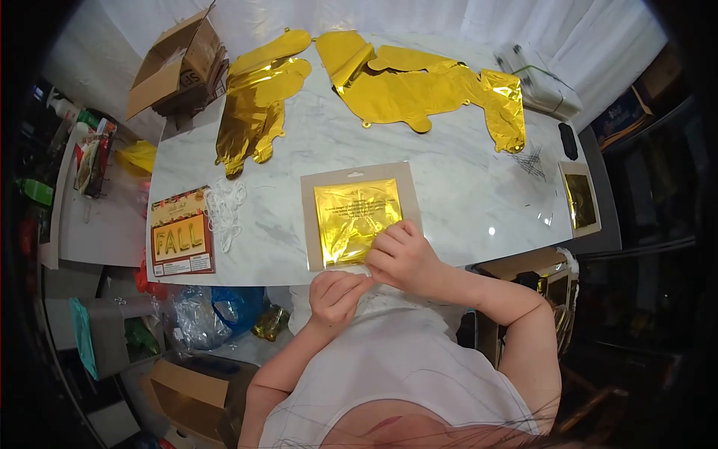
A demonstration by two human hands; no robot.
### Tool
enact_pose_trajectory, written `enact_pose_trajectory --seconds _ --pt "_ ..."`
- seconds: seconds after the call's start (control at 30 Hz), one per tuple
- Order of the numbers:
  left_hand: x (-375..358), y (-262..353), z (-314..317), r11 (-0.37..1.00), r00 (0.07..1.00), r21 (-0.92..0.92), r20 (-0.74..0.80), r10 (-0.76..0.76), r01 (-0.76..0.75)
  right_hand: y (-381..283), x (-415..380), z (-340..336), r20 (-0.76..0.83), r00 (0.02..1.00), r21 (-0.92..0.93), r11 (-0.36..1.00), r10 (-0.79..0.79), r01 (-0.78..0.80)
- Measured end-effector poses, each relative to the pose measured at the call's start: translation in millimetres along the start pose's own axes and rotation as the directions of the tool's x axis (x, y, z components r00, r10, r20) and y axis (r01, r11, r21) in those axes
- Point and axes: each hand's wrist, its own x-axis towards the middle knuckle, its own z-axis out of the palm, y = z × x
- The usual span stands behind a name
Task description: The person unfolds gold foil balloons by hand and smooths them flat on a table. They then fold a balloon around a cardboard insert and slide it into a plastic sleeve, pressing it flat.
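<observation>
A grey-brown card (pixel 410 196) lies at the table's front edge, with a folded gold foil balloon (pixel 351 217) on it bearing dark printed text. My right hand (pixel 404 258) is closed over the lower right corner of the card. My left hand (pixel 338 298) is closed just below the card's lower edge, its fingertips meeting those of my right hand. What they pinch between them is too small to make out. Left of the card lie a bundle of white string (pixel 225 208) and a printed packet (pixel 182 236) reading "FALL".
Flat gold foil balloons (pixel 419 90) spread across the back of the marble-look table (pixel 277 198). An open cardboard box (pixel 179 67) stands back left, clear plastic packs (pixel 537 82) back right. Thin dark sticks (pixel 529 163) and a gold-filled card (pixel 580 200) lie on the right.
</observation>
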Motion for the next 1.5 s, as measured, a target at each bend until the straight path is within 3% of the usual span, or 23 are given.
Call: enact_pose_trajectory --seconds 0.13,0.23,0.27,0.3,0.33,0.4,0.43,0.5,0.53,0.57,0.6,0.63,0.67,0.73,0.77,0.83,1.07,1.13,1.27,1.33,1.37,1.43,1.5 --pt "16 13 -15 0.999 0.996 0.032 0.079 -0.046 0.044 8 2 -2 -0.012 1.000 0.034 0.999 0.005 -0.004" --pt "26 18 -33 0.994 0.978 -0.075 0.201 -0.062 0.078 22 6 -10 0.069 0.997 0.115 0.993 -0.030 0.021" --pt "32 20 -43 0.994 0.978 -0.075 0.198 -0.063 0.079 28 14 -19 0.180 0.982 0.254 0.967 -0.063 0.016" --pt "40 19 -55 0.963 0.955 -0.226 0.287 -0.077 0.145 35 25 -28 0.283 0.952 0.386 0.923 -0.113 -0.005" --pt "48 16 -64 0.905 0.924 -0.364 0.374 -0.073 0.219 43 40 -35 0.285 0.951 0.384 0.923 -0.118 -0.001" --pt "62 1 -80 0.870 0.901 -0.413 0.428 -0.076 0.270 63 76 -39 0.616 0.770 0.344 0.821 0.169 -0.455" --pt "71 -6 -82 0.829 0.872 -0.457 0.485 -0.071 0.321 80 92 -26 0.476 0.860 0.302 0.884 0.186 -0.358" --pt "91 -30 -67 0.882 0.889 -0.408 0.456 -0.025 0.234 118 128 12 0.217 0.963 0.176 0.964 0.157 -0.197" --pt "101 -43 -53 0.918 0.887 -0.356 0.461 0.011 0.174 134 147 29 0.112 0.986 0.106 0.986 0.120 -0.132" --pt "109 -53 -39 0.948 0.884 -0.300 0.466 0.045 0.110 152 161 47 0.110 0.988 0.107 0.987 0.110 -0.122" --pt "115 -56 -31 0.950 0.887 -0.293 0.460 0.042 0.107 169 174 65 -0.022 1.000 -0.022 1.000 -0.011 0.011" --pt "120 -57 -24 0.992 0.857 -0.129 0.511 0.061 0.006 182 182 78 -0.138 0.980 -0.165 0.979 -0.146 0.123" --pt "120 -61 -19 0.994 0.822 0.032 0.565 0.068 -0.105 192 186 85 -0.141 0.978 -0.162 0.979 -0.151 0.127" --pt "108 -71 -8 0.996 0.786 0.057 0.618 0.022 -0.072 207 184 92 0.091 0.990 -0.257 0.958 -0.106 0.126" --pt "106 -73 -7 0.991 0.783 0.112 0.622 -0.009 -0.078 206 181 88 0.095 0.990 -0.257 0.959 -0.100 0.122" --pt "102 -74 -5 0.979 0.793 0.186 0.606 -0.052 -0.078 199 176 72 0.267 0.963 -0.353 0.933 0.027 0.071" --pt "103 -67 -5 0.987 0.787 0.157 0.614 -0.063 -0.043 202 161 35 0.352 0.914 -0.357 0.873 -0.202 0.331" --pt "103 -67 -7 0.982 0.785 0.167 0.619 -0.039 -0.083 207 163 30 0.382 0.872 -0.398 0.798 -0.305 0.453" --pt "108 -63 -12 0.990 0.789 0.122 0.614 -0.024 -0.065 209 164 24 0.387 0.873 -0.452 0.763 -0.298 0.461" --pt "106 -64 -11 0.989 0.788 0.131 0.615 -0.026 -0.070 212 159 21 0.235 0.924 -0.437 0.817 -0.300 0.376" --pt "106 -63 -11 0.989 0.787 0.131 0.616 -0.026 -0.069 206 154 14 0.235 0.925 -0.436 0.817 -0.300 0.376" --pt "108 -62 -12 0.991 0.795 0.125 0.606 -0.033 -0.054 173 133 -15 0.148 0.989 -0.099 0.995 -0.007 0.021" --pt "107 -64 -11 0.990 0.794 0.130 0.607 -0.034 -0.058 123 103 -40 0.168 0.975 0.023 0.988 0.144 -0.150"
